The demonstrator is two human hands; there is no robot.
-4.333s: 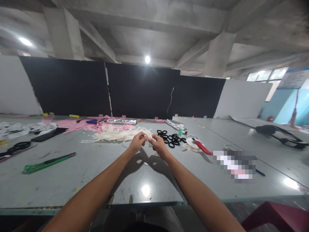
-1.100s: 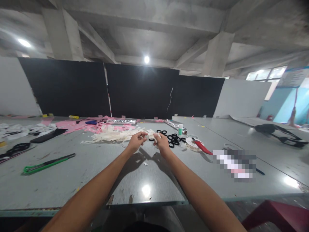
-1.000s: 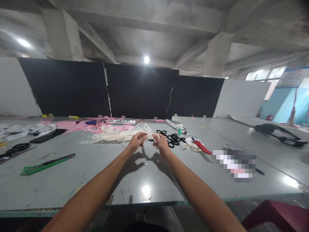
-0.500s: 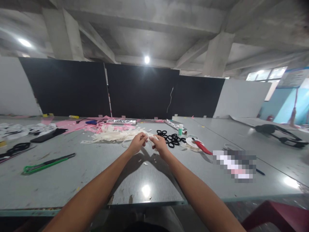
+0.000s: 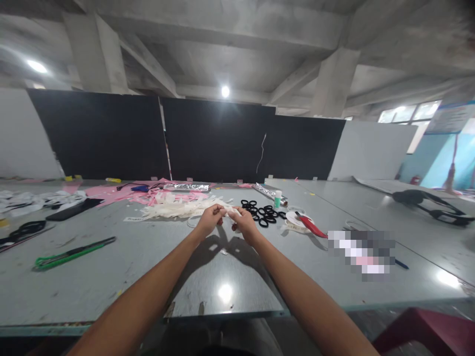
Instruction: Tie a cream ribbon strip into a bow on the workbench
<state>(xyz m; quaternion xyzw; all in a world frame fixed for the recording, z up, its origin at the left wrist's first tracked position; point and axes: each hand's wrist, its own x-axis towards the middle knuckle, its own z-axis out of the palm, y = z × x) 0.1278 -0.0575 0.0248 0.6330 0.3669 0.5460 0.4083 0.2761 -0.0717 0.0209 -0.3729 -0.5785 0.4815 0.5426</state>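
A: Where is the white strip (image 5: 232, 211) to be found?

B: It is held above the table (image 5: 166, 277), between the left hand (image 5: 213, 218) and the right hand (image 5: 245, 223).

A: How are the hands set?

B: Both are curled nearly closed. An end of the strip is pinched by the left thumb and fingertips; the other side is gripped by the right thumb and bent fingers. Whether anything else is enclosed there cannot be told.

A: What can be counted as done?

B: A heap of pale ribbons (image 5: 174, 207) is spread behind the left hand, but whether these are finished or waiting cannot be told. The piece in hand is judged to be partway through, since it is being fingered by both hands and has not been set down.

A: And what is left?

B: Black rings (image 5: 265, 213) are scattered loose just beside the right hand, with no strip seen to be fastened to them. Farther right, tape is left on a roll (image 5: 297, 222), across which a red tool (image 5: 312, 225) is laid.
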